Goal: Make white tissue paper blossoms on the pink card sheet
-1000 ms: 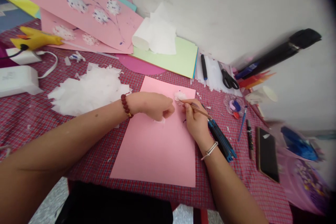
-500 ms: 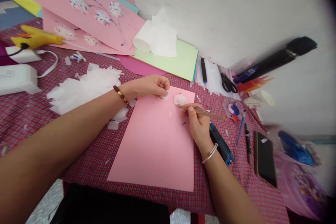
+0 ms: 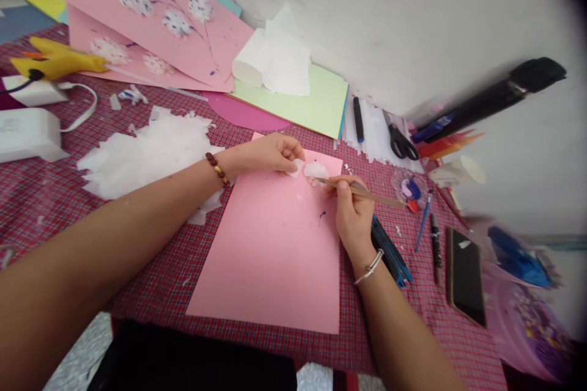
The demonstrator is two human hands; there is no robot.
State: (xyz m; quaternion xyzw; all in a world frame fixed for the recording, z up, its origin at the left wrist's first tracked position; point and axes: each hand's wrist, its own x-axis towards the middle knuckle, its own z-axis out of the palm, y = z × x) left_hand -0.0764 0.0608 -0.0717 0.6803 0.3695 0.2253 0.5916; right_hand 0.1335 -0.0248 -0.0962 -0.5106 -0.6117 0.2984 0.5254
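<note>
A pink sheet of paper (image 3: 270,250) lies on the red checked tablecloth (image 3: 59,208) in front of me. Near its top edge sits a small white tissue puff (image 3: 315,170). My left hand (image 3: 270,154) pinches a small piece of white tissue (image 3: 296,166) right beside that puff. My right hand (image 3: 352,212) grips a thin wooden-handled brush (image 3: 367,194), its tip touching the puff's lower right side. A small dark paint mark (image 3: 322,215) shows on the sheet.
A heap of white tissue pieces (image 3: 147,149) lies to the left. A yellow glue gun (image 3: 55,61), pink flower sheets (image 3: 156,18), green paper (image 3: 312,104), scissors (image 3: 398,137), a paint palette (image 3: 408,186), pens, a phone (image 3: 466,275) and a white wall surround the work.
My left hand rose from the sheet's middle to its top edge and now pinches a tissue piece beside the puff. The brush stays at the puff.
</note>
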